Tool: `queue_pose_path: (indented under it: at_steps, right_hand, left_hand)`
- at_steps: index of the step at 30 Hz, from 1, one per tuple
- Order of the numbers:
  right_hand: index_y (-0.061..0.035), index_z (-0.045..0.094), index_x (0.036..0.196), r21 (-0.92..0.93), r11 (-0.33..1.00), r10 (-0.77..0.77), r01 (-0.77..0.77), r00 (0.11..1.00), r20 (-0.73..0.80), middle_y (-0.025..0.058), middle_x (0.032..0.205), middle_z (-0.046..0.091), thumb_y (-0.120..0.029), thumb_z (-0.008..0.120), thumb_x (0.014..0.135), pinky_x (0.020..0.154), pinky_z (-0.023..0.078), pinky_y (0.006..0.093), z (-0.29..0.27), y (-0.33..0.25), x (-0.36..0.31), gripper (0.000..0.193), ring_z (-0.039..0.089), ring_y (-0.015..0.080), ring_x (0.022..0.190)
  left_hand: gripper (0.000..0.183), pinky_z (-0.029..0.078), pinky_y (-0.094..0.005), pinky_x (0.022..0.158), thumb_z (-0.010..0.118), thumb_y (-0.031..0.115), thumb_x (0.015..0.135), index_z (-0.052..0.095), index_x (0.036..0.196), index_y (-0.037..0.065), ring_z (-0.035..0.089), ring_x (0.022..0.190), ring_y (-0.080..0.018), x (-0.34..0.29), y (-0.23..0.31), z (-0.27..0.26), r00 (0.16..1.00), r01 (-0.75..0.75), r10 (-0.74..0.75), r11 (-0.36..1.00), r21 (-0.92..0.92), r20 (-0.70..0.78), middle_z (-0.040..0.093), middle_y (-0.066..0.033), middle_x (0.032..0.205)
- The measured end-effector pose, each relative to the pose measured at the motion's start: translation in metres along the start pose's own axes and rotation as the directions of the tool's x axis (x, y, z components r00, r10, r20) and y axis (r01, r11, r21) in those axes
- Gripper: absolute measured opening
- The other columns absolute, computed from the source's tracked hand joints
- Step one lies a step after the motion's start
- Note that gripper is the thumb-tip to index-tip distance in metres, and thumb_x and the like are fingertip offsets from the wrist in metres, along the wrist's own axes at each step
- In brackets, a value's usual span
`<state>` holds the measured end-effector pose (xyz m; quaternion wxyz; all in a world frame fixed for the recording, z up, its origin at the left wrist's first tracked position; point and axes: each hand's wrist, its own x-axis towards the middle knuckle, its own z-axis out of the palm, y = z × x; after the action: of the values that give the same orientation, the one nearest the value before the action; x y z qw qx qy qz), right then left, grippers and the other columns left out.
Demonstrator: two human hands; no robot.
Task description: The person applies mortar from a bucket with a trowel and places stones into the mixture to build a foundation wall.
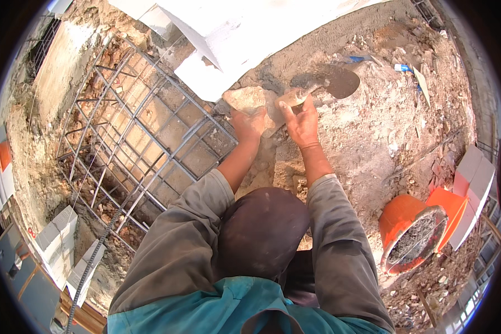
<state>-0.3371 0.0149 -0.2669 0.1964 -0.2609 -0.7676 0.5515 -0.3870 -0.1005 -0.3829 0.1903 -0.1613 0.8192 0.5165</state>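
Note:
My left hand [248,123] is closed on a rough, pale tan stone [244,98] low over the ground. Just to its right, my right hand [302,123] wraps around the wooden handle of a trowel [342,82]. The trowel's rounded, dark blade points away to the right, over the sandy soil. Grey, mortar-like material [273,114] lies between the two hands, close under the stone. Large white blocks [203,75] stand right beyond the stone.
A steel rebar cage [145,119] fills the ground to the left. An orange bucket [398,220] of grey mix sits at lower right, beside white blocks [473,178]. Blue-handled tools [402,68] lie at upper right. More white blocks [58,239] are at lower left.

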Motion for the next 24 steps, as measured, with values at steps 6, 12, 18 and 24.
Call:
queue_pose_path:
  at_steps: [6, 12, 18, 24]
  right_hand:
    - [0.0020, 0.052, 0.106, -0.037, 0.993, -0.110, 0.111, 0.994, 0.027, 0.0130, 0.098, 0.062, -0.003, 0.068, 0.084, 0.079, 0.049, 0.0306, 0.006, 0.021, 0.004, 0.028, 0.061, 0.0205, 0.088]
    - [0.0002, 0.048, 0.111, 0.207, 0.967, 0.159, -0.145, 0.986, -0.051, 0.0072, 0.097, 0.060, 0.000, 0.059, 0.086, 0.080, 0.049, 0.0314, -0.036, -0.085, -0.033, 0.028, 0.059, 0.0156, 0.089]
    - [-0.0011, 0.045, 0.110, 0.251, 0.964, 0.135, -0.085, 0.973, -0.187, 0.0094, 0.094, 0.053, -0.005, 0.060, 0.078, 0.069, 0.048, 0.0297, -0.141, -0.179, -0.175, 0.035, 0.054, 0.0151, 0.076]
    - [-0.0001, 0.045, 0.104, -0.108, 0.976, 0.117, -0.188, 0.874, -0.471, 0.0083, 0.077, 0.054, -0.019, 0.060, 0.089, 0.054, 0.042, 0.0239, -0.205, -0.233, -0.278, 0.029, 0.050, 0.0102, 0.059]
  left_hand:
    - [0.068, 0.048, -0.0395, 0.088, 0.080, 0.021, 0.070, 0.047, 0.123, -0.006, 0.060, 0.102, -0.0309, -0.012, -0.001, -0.005, 0.997, -0.053, 0.057, 0.995, 0.079, -0.050, 0.061, -0.0205, 0.113]
    - [0.085, 0.041, -0.0451, 0.102, 0.078, 0.034, 0.069, 0.038, 0.130, -0.010, 0.048, 0.120, -0.0429, -0.011, 0.016, -0.012, 1.000, -0.023, 0.021, 0.992, 0.122, 0.023, 0.050, -0.0311, 0.126]
    - [0.085, 0.042, -0.0452, 0.100, 0.079, 0.035, 0.070, 0.040, 0.128, -0.014, 0.051, 0.118, -0.0425, -0.001, 0.027, -0.017, 0.995, 0.060, -0.074, 0.981, 0.187, 0.070, 0.051, -0.0330, 0.125]
    - [0.073, 0.049, -0.0419, 0.093, 0.082, 0.036, 0.070, 0.053, 0.118, -0.012, 0.061, 0.108, -0.0391, 0.014, 0.015, -0.016, 0.961, 0.168, -0.182, 0.982, 0.081, 0.208, 0.058, -0.0301, 0.120]
